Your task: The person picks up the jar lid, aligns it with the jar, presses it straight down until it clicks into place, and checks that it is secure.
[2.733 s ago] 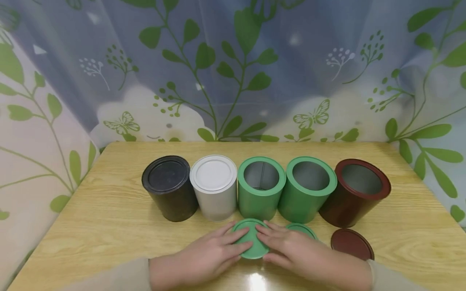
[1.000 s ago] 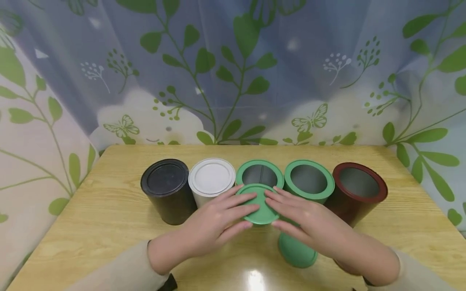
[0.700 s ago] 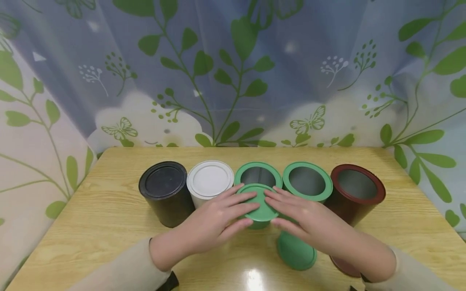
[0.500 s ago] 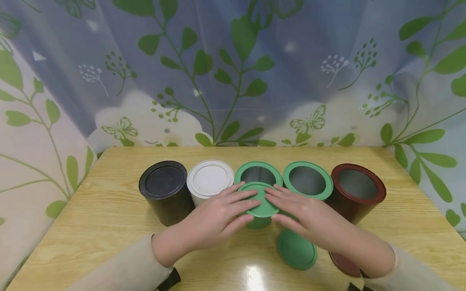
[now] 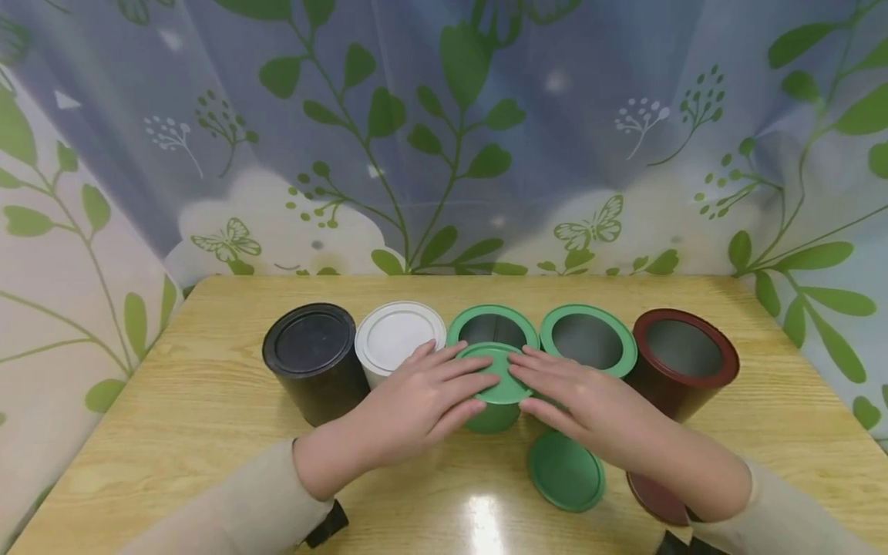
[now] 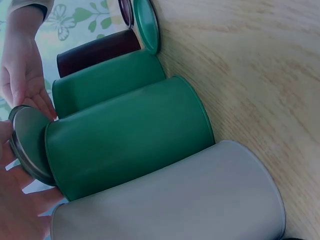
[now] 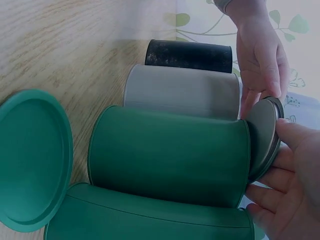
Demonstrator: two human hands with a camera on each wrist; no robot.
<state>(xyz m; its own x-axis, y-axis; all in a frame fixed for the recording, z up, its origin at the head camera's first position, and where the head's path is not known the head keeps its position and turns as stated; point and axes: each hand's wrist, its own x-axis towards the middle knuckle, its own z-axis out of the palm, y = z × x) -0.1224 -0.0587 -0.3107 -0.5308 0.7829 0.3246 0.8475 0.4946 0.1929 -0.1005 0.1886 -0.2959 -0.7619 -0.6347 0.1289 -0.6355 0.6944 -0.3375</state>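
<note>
A green lid (image 5: 502, 391) is held between my two hands over the front of the middle green can (image 5: 491, 421). In both wrist views it tilts at the can's mouth, its grey metal underside (image 6: 31, 134) showing. My left hand (image 5: 409, 405) holds its left side, with fingers spread on top and thumb by the near edge. On the opposite side my right hand (image 5: 590, 401) grips it the same way. The can's opening (image 5: 492, 327) shows behind the lid. Some of my right hand's fingers (image 7: 265, 197) lie close to the can's rim.
A lidded black can (image 5: 315, 370) and white can (image 5: 398, 335) stand left in the row. Right of the middle are an uncovered green can (image 5: 627, 351) and dark red can (image 5: 676, 401). A green lid (image 5: 567, 472) and dark red lid (image 5: 655, 499) lie on the wooden table (image 5: 173, 432).
Both hands have lifted the green lid from the table and carried it forward to the middle green can's rim. Over the last half second it has shifted slightly farther over the opening.
</note>
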